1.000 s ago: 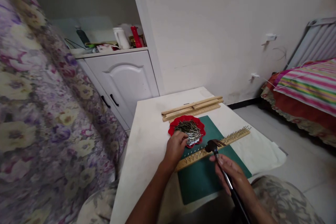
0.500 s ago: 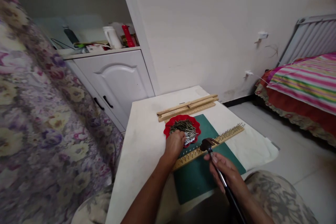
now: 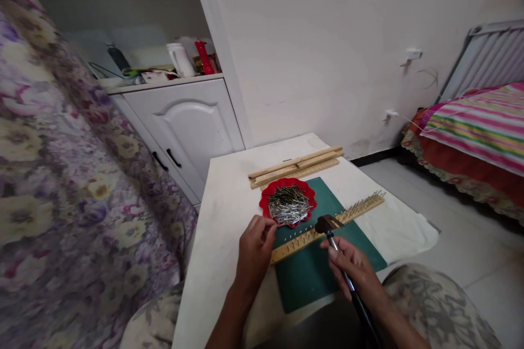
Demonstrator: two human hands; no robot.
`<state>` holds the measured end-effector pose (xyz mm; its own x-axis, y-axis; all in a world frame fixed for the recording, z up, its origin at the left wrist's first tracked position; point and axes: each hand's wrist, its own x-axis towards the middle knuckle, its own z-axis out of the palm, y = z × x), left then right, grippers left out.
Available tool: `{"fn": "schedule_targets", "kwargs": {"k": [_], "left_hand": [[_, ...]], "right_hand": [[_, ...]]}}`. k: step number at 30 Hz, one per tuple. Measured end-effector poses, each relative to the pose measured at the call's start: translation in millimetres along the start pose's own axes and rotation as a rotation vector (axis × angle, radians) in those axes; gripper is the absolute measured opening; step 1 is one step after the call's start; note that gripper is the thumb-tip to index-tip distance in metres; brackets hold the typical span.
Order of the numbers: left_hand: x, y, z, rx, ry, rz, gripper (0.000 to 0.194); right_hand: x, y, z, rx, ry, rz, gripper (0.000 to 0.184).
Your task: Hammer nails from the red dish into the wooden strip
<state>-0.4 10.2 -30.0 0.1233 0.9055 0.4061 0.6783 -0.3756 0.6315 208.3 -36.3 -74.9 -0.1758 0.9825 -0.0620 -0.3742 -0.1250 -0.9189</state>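
My right hand (image 3: pixel 352 267) is wrapped around the handle of a claw hammer (image 3: pixel 347 278), its dark head over the middle of a wooden strip (image 3: pixel 282 252). Two stretches of nails (image 3: pixel 360 205) stand up from this strip, which lies across a green mat (image 3: pixel 305 283). At the near left rim of a red scalloped bowl (image 3: pixel 265 204) is my left hand (image 3: pixel 256 245), thumb and fingers pinched together. Whatever lies between those fingertips is too small to make out. Loose nails (image 3: pixel 290 204), some dark and some silvery, fill the bowl.
Behind the bowl, several wooden strips (image 3: pixel 297 166) lie stacked on the white-covered table (image 3: pixel 225 196). A white cabinet (image 3: pixel 192 120) and flowered curtain (image 3: pixel 82 174) stand at left. At right is a bed (image 3: pixel 483 125) with a striped cover.
My left hand has come out of the nails in the bowl and moved down and left to its near rim. The right hand keeps the hammer over the strip. The view has shifted slightly.
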Motion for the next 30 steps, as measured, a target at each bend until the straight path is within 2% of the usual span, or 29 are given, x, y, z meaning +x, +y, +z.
{"fn": "schedule_targets", "kwargs": {"k": [2, 5, 9, 13, 15, 19, 23, 25, 27, 30], "left_hand": [[-17, 9, -5.8, -0.080, -0.071, -0.002, 0.014], [-37, 21, -4.9, -0.175, -0.172, 0.025, 0.014], [-47, 30, 2.7, -0.248, -0.234, 0.062, 0.014], [-50, 32, 10.4, -0.301, -0.186, 0.013, 0.012], [-51, 31, 17.1, -0.382, -0.168, -0.085, 0.010], [-55, 34, 35.6, -0.688, -0.143, -0.338, 0.008], [-59, 39, 46.4, -0.870, -0.147, -0.451, 0.010], [-61, 38, 44.7, -0.875, -0.159, -0.461, 0.010], [-62, 32, 38.6, -0.827, -0.123, -0.452, 0.010], [-59, 13, 26.7, -0.649, 0.051, -0.438, 0.013]], "right_hand": [[-1, 3, 4, -0.041, 0.014, -0.006, 0.031], [-2, 8, 10, -0.102, 0.028, -0.009, 0.030], [-4, 11, 16, -0.109, 0.013, -0.008, 0.031], [-6, 12, 17, -0.084, 0.019, 0.007, 0.034], [-7, 13, 17, -0.071, 0.023, -0.005, 0.034], [-7, 18, 18, -0.063, 0.030, -0.029, 0.034], [-8, 23, 20, -0.075, -0.002, -0.020, 0.035], [-9, 24, 21, -0.085, -0.024, -0.017, 0.034], [-10, 24, 20, -0.100, -0.033, -0.005, 0.032], [-11, 21, 20, -0.102, -0.023, 0.016, 0.032]]}}
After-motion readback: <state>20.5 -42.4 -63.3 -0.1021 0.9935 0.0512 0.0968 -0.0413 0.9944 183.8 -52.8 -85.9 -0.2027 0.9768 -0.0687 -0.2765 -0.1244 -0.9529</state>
